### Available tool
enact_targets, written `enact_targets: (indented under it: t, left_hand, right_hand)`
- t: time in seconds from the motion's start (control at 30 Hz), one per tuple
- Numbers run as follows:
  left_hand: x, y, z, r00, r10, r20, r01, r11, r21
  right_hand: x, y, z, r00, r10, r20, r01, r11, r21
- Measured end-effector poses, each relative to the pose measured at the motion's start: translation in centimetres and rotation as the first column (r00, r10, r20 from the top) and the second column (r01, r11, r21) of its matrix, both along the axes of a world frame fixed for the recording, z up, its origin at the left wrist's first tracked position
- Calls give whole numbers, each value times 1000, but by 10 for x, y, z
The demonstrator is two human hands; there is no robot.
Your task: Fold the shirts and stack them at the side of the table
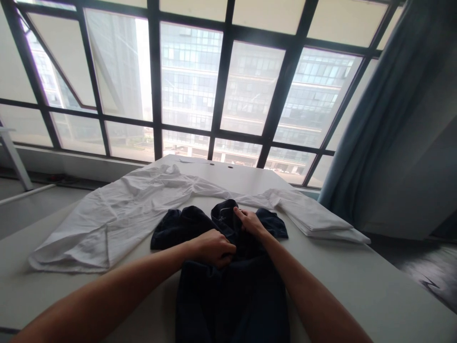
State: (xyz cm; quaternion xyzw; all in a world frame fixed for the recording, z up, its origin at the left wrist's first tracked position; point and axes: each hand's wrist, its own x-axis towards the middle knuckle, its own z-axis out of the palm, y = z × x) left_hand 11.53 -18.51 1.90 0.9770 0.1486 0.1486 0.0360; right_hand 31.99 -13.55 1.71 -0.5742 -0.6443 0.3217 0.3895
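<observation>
A dark navy short-sleeved shirt (232, 295) lies on the white table with its collar end away from me and its sleeves out to both sides. My left hand (213, 248) is closed on the cloth at the middle of the shirt, fingers curled under. Farther up, my right hand (249, 221) pinches the collar (224, 209) near its right side, thumb pointing up along it. The inside of the collar shows light markings too small to read. My forearms cover part of the shirt, and its lower end runs out of view.
White garments lie behind and beside the shirt: a spread, wrinkled one (124, 214) at left and a folded one (314, 214) at right. The table (246, 176) reaches toward large windows (189, 76). A grey-blue curtain (378, 119) hangs at right.
</observation>
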Motion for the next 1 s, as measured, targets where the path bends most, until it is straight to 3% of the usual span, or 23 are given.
enact_targets:
  t: [0.13, 0.2, 0.3, 0.4, 0.47, 0.5, 0.67, 0.77, 0.83, 0.93, 1.0]
  left_hand:
    - [-6, 4, 12, 963, 228, 144, -238, 970, 55]
    - [-9, 13, 15, 877, 352, 328, -377, 926, 14]
    - [-13, 33, 11, 660, 540, 523, -489, 837, -247]
    - [-18, 55, -2, 549, 704, 450, -472, 706, -528]
    - [-21, 64, -12, 561, 740, 371, -450, 649, -613]
    - [-22, 66, -16, 584, 729, 357, -427, 650, -628]
    - [-17, 58, -23, 736, 531, 420, -303, 813, -497]
    - [-14, 51, -24, 768, 493, 408, -328, 851, -411]
    - [-15, 52, -25, 729, 552, 405, -393, 821, -413]
    - [-19, 60, -27, 640, 679, 359, -525, 728, -441]
    - [-22, 66, -28, 653, 702, 285, -560, 701, -441]
  right_hand:
    - [-3, 1, 0, 992, 42, -115, -53, 994, -94]
    - [-7, 0, 0, 982, 44, -183, -67, 991, -118]
    - [-16, -3, -2, 961, 44, -273, -79, 989, -122]
    - [-24, -5, -3, 941, 40, -335, -87, 988, -126]
    - [-28, -7, -4, 937, 43, -346, -89, 989, -116]
    - [-29, -8, -4, 938, 46, -344, -87, 991, -103]
    - [-29, -12, -2, 934, 6, -357, -11, 1000, -13]
    - [-24, -14, 3, 932, -21, -363, 36, 999, 35]
    - [-16, -15, 8, 944, -10, -330, 25, 999, 42]
    - [0, -20, 16, 977, 45, -206, -43, 999, 14]
    - [12, -24, 22, 986, 111, -127, -108, 994, 28]
